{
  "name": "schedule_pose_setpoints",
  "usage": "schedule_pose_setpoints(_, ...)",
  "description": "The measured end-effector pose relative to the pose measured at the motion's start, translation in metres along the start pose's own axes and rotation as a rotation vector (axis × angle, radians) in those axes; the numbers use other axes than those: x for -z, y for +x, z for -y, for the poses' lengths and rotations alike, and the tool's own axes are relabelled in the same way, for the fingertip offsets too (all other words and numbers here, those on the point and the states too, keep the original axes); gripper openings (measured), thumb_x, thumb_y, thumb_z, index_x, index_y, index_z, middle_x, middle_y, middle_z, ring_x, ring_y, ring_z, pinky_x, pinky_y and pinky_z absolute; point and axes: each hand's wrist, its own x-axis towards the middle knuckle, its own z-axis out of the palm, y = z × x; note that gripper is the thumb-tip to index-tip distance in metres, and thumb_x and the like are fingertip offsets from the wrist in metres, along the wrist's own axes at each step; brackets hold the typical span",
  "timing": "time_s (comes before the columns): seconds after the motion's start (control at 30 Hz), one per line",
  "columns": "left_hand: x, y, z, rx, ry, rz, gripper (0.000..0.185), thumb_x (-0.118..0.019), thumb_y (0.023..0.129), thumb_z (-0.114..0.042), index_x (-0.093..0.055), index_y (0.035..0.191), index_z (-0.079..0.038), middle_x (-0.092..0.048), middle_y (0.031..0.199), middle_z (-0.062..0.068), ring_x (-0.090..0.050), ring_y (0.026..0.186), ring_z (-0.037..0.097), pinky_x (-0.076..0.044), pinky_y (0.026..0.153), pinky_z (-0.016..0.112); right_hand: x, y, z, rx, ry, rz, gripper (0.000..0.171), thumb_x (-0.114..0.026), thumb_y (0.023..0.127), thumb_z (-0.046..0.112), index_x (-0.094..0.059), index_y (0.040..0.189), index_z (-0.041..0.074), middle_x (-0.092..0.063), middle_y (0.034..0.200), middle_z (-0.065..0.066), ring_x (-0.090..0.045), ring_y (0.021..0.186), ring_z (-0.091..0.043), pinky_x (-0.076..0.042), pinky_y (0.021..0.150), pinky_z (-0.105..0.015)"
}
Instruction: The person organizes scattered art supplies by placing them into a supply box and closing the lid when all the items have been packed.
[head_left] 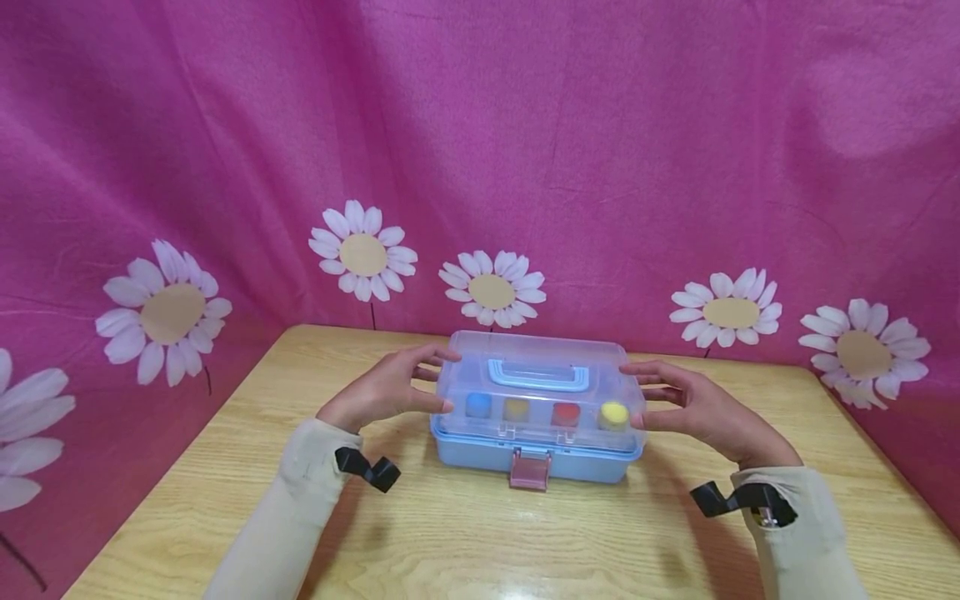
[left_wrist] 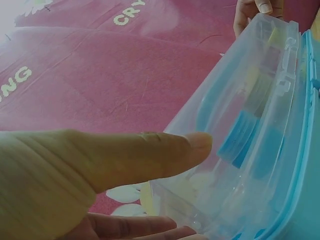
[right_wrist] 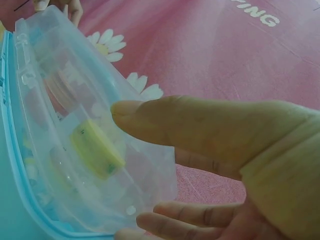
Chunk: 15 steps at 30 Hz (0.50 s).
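Pink daisy cloth (head_left: 600,150) backs the table (head_left: 465,533); left hand (head_left: 386,390) and right hand (head_left: 705,408), grip wide, fingers straight, flank the clear-lidded blue box (head_left: 536,408) between them.

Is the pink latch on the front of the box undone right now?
No: in the head view the pink latch lies flat against the blue base, and the clear lid sits closed.

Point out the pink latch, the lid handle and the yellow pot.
pink latch (head_left: 530,468), head view, its front face.
lid handle (head_left: 537,374), head view, its middle bar.
yellow pot (head_left: 614,414), head view, its cap.
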Motion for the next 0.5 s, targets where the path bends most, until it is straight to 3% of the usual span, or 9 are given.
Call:
schedule_pose_setpoints(0.17, -0.0013, -0.0002, -0.0022, 0.007, 0.020, -0.008, 0.063, -0.083, 0.076, -0.024, -0.054, 0.132, -0.027, -0.051, 0.137, 0.001, -0.049, 0.124, 0.029, -0.052, 0.091, 0.047, -0.0006, -0.0001, 0.0008, -0.018, -0.023, 0.000, 0.067, -0.077, 0.082, 0.023, -0.046, 0.142, 0.017, -0.043, 0.145, -0.013, -0.043, 0.129, -0.042, -0.052, 0.092, -0.045)
schedule_pose_setpoints(0.5, -0.0036, -0.0008, -0.0021, 0.025, 0.027, -0.011, 0.064, -0.084, 0.074, -0.021, -0.055, 0.131, -0.026, -0.052, 0.136, 0.001, -0.050, 0.124, 0.028, -0.054, 0.089, 0.045, -0.0018, 0.0004, -0.0010, 0.002, 0.004, 0.022, 0.065, -0.078, 0.080, 0.020, -0.049, 0.138, 0.014, -0.043, 0.144, -0.013, -0.043, 0.128, -0.043, -0.052, 0.092, -0.043)
